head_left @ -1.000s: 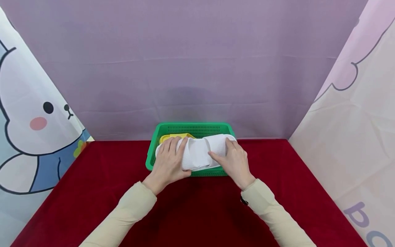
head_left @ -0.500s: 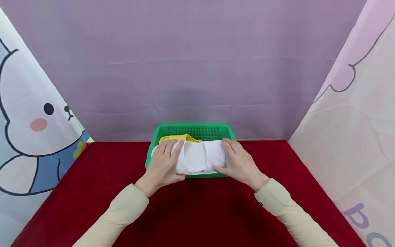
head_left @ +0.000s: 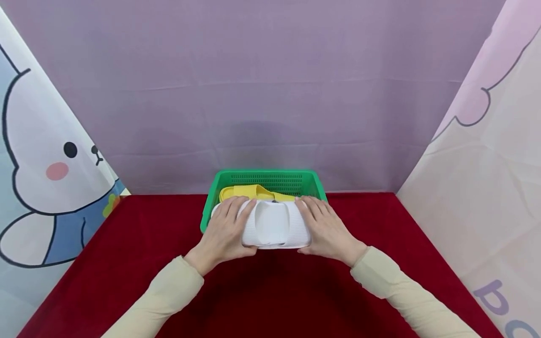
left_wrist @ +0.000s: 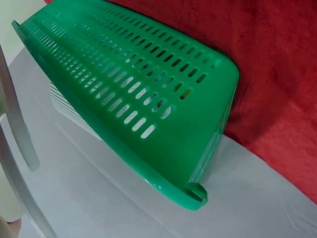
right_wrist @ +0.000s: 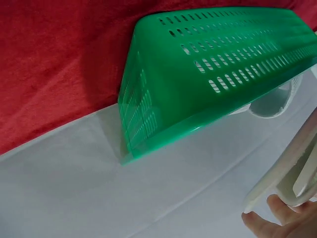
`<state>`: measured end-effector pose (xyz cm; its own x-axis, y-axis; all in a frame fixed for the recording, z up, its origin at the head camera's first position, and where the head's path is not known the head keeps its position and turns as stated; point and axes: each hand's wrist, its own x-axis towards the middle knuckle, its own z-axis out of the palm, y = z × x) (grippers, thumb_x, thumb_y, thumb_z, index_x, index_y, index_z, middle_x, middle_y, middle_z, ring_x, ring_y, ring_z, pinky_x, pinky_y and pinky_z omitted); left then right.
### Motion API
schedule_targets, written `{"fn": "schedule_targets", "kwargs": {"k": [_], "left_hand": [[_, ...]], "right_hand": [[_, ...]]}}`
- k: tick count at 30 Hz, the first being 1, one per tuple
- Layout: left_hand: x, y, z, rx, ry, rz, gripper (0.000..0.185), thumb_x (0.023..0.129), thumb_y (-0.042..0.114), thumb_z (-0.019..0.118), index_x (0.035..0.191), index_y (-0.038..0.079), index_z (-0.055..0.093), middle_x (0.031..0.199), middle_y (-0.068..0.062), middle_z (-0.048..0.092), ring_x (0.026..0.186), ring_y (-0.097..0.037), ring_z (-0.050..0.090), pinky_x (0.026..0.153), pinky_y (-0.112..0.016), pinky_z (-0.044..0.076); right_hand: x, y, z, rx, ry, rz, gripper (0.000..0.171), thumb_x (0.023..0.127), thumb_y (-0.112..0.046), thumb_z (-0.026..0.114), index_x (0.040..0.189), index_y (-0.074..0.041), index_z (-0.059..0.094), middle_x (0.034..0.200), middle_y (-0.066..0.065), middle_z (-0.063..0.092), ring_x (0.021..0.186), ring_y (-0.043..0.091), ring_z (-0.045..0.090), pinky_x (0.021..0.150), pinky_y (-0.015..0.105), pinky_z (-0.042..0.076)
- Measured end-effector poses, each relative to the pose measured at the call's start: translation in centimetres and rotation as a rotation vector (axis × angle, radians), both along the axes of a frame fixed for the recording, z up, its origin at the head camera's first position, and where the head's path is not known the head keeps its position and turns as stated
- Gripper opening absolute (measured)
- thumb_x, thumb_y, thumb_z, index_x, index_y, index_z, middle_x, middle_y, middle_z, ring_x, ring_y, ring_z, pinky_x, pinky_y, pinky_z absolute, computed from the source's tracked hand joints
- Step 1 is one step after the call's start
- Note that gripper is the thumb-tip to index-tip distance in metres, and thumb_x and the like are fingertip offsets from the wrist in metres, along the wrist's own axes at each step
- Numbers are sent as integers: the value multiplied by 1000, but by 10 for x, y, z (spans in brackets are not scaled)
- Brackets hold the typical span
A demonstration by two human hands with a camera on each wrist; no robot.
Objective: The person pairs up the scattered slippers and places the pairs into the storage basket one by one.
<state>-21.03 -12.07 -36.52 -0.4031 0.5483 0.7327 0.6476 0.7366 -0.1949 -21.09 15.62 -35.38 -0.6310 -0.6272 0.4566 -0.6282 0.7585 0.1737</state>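
Both hands hold a pair of white slippers [head_left: 272,223] with ribbed straps, raised above the front of the green basket [head_left: 270,172]. My left hand [head_left: 224,230] grips their left end, thumb at the near side and fingers over the top. At the other end, my right hand [head_left: 331,234] grips them likewise. Layered soles of the white slippers [left_wrist: 17,116] cross the left wrist view's edge. In the right wrist view, fingertips [right_wrist: 262,225] touch the slippers [right_wrist: 292,171]. Behind them, yellow slippers [head_left: 245,191] lie in the basket, partly hidden.
A white ribbed thing [right_wrist: 272,105] shows past the basket's rim in the right wrist view. The basket stands on red cloth [head_left: 270,291], against a mauve curtain [head_left: 270,94]. Printed sheets hang at the left [head_left: 55,141] and right [head_left: 486,188].
The white slippers have come nearer and levelled out, uncovering more of the yellow slippers. My right hand has shifted its hold from their top to their right end.
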Motion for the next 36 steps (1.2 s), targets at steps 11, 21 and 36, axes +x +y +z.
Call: {"fn": "schedule_targets", "kwargs": {"k": [11,21,36], "left_hand": [[3,5,1,-52,-60,5,102,52,58,70,133,5,39,123,-14,48,111,-28,45,97,-42,38],[4,14,1,-31,-85,9,101,52,59,70,132,4,39,121,-15,48,110,-28,45,95,-43,40],[3,22,0,-32,-72,-6,104,51,61,69,133,4,39,122,-15,48,109,-28,45,95,-42,39]], "right_hand": [[2,3,-7,5,64,28,112,49,-52,80,137,-5,30,126,17,43,118,30,38,93,48,40],[3,2,-8,-32,102,44,108,49,-53,78,135,-6,33,123,16,45,115,30,40,87,46,42],[6,-4,-4,-5,125,13,108,49,-58,75,134,-5,35,121,15,46,112,29,43,81,44,44]]}}
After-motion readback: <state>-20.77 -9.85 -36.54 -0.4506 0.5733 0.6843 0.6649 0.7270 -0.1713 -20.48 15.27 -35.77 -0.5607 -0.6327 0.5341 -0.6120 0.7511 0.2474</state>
